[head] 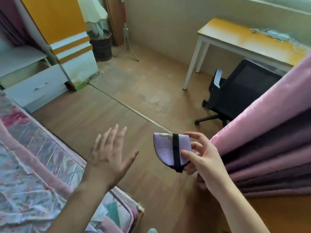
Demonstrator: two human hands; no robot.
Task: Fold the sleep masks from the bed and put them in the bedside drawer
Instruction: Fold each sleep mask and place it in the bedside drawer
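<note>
A folded lilac sleep mask (pixel 165 149) with a black strap wrapped around it is pinched in my right hand (pixel 204 156), held in the air above the wooden floor. My left hand (pixel 109 155) hovers to the left of the mask with its fingers spread and nothing in it. The white bedside drawer (pixel 36 84) with a metal handle stands pulled open at the far left, well away from both hands. The bed (pixel 33 174) with its floral quilt fills the lower left.
A pink curtain (pixel 269 148) hangs close on the right. Behind it stand a black office chair (pixel 235 96) and a yellow-topped desk (pixel 239 39). An orange and white wardrobe (pixel 67 31) and a dark basket (pixel 101 46) are at the back.
</note>
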